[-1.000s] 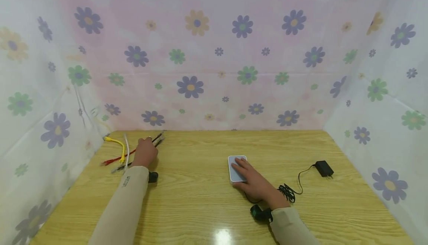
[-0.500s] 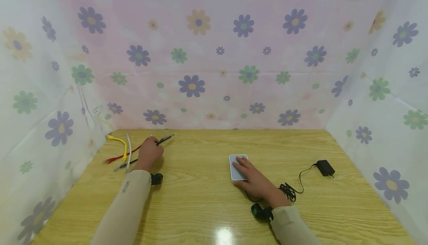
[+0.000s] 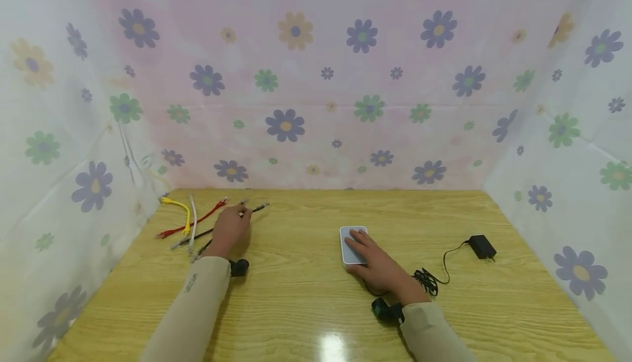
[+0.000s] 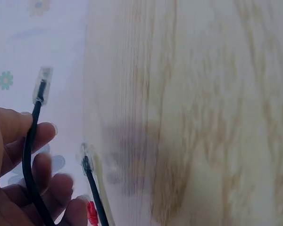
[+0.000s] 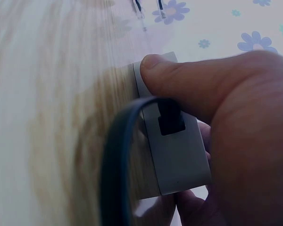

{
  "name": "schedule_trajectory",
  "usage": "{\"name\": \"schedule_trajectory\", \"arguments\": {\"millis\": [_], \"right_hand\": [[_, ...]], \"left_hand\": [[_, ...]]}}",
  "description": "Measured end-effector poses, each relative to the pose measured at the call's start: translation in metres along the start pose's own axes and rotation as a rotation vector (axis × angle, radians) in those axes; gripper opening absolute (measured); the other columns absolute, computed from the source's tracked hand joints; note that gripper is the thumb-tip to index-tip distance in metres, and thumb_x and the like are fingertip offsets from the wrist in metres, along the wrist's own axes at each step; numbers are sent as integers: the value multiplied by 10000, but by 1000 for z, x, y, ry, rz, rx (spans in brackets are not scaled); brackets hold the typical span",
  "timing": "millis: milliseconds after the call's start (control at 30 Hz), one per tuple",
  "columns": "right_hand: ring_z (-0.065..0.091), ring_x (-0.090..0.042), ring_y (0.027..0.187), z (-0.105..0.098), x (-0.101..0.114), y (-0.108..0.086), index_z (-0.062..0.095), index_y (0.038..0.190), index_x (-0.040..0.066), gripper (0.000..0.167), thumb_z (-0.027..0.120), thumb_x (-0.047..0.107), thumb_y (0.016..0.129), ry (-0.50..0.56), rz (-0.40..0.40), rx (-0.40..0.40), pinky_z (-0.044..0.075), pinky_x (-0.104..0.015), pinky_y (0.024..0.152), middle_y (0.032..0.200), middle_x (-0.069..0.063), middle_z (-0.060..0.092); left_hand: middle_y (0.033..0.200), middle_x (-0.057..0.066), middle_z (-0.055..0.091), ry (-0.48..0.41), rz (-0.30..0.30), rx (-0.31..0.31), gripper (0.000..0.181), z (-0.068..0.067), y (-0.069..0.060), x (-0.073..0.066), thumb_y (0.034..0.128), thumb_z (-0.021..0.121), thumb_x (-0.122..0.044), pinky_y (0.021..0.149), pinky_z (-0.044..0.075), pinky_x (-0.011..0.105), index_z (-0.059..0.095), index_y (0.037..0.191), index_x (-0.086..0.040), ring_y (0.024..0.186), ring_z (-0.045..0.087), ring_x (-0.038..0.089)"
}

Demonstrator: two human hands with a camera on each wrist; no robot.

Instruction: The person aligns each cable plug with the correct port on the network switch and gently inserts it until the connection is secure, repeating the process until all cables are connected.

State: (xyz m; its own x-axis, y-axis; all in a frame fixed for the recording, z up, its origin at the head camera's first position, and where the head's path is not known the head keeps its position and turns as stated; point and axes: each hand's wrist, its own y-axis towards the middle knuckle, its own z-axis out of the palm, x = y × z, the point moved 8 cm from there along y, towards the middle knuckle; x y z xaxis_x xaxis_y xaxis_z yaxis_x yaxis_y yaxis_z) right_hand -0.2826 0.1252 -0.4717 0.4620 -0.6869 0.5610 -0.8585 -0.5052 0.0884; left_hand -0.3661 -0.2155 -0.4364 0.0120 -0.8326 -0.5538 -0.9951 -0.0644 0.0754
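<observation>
So, left of the left hand [image 3: 232,233] there's a loose bunch lying about: yellow cable [image 3: 187,214], white cable [image 3: 195,218], red cable [image 3: 173,232] and a spare black one [image 3: 199,235]. That hand's pinching the black cable [image 4: 27,155], thumb and finger just behind its clear plug [image 4: 42,87], which isn't in anything. Well over to its right, the right hand [image 3: 377,269] is spread on the box [image 5: 177,157], thumb at the port side, where the lead [image 5: 114,160] looks plugged in, so I'd call that done. Right of that hand, the adapter [image 3: 481,247] has bare prongs. Seems early to me: I can't spot any cable but the lead in the box.
</observation>
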Motion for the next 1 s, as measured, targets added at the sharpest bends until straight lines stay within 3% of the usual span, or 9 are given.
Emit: {"name": "schedule_trajectory", "arguments": {"millis": [100, 233, 467, 533, 633, 700, 767, 1000], "right_hand": [[106, -360, 1500, 0, 1, 0, 338, 1520, 137, 671, 621, 347, 949, -1, 2, -1, 291, -580, 1130, 1617, -108, 194], [112, -362, 1499, 0, 0, 1, 338, 1520, 139, 674, 623, 350, 947, -10, 1, -3, 297, -577, 1128, 1616, -112, 195], [106, -362, 1500, 1, 0, 0, 334, 1522, 147, 678, 621, 361, 947, -10, -1, -4, 290, -579, 1130, 1618, -107, 191], [106, -359, 1500, 1, 0, 0, 335, 1522, 150, 678, 622, 362, 946, -8, 0, -5, 289, -578, 1132, 1618, -103, 192], [106, -362, 1499, 1, 0, 0, 339, 1520, 145, 675, 623, 358, 945, -3, -2, -7, 290, -580, 1130, 1617, -106, 195], [104, -362, 1499, 1, 0, 0, 340, 1520, 146, 675, 624, 355, 945, 2, -1, -7, 287, -581, 1132, 1618, -105, 194], [101, -363, 1500, 1, 0, 0, 338, 1521, 147, 675, 622, 358, 946, 3, 0, -6, 285, -582, 1132, 1619, -103, 191], [96, -360, 1501, 1, 0, 0, 334, 1523, 148, 675, 619, 357, 948, 5, 3, -6, 280, -582, 1135, 1621, -101, 185]], "left_hand": [[789, 154, 669, -17, 11, 4, 329, 0, -3, -3, 1019, 448, -222, 459, 359, 282, 647, 1113, 23, 492, 438, 152], [832, 151, 670, -60, -8, 14, 282, 3, -6, -3, 983, 442, -188, 469, 381, 288, 641, 1065, -6, 522, 475, 166], [669, 80, 598, -59, -40, 51, 374, 9, -7, -3, 999, 441, -344, 452, 370, 288, 627, 1158, -61, 488, 451, 151], [707, 104, 624, -53, -45, 62, 418, 10, -7, -5, 1009, 434, -386, 454, 364, 293, 620, 1213, -72, 482, 442, 156], [979, 176, 694, -38, -25, 88, 464, 11, -6, -9, 1025, 422, -397, 492, 386, 310, 590, 1298, -62, 532, 501, 168], [1179, 190, 662, -27, -5, 105, 474, 11, -6, -12, 1030, 423, -386, 543, 412, 320, 574, 1329, -52, 601, 554, 171], [1253, 193, 633, -18, 12, 122, 470, 12, -6, -15, 1032, 428, -377, 587, 426, 325, 570, 1338, -49, 644, 576, 169], [1043, 143, 655, -54, 28, 179, 407, 12, -10, -33, 1031, 456, -354, 623, 431, 336, 589, 1288, -69, 702, 557, 199]]}}
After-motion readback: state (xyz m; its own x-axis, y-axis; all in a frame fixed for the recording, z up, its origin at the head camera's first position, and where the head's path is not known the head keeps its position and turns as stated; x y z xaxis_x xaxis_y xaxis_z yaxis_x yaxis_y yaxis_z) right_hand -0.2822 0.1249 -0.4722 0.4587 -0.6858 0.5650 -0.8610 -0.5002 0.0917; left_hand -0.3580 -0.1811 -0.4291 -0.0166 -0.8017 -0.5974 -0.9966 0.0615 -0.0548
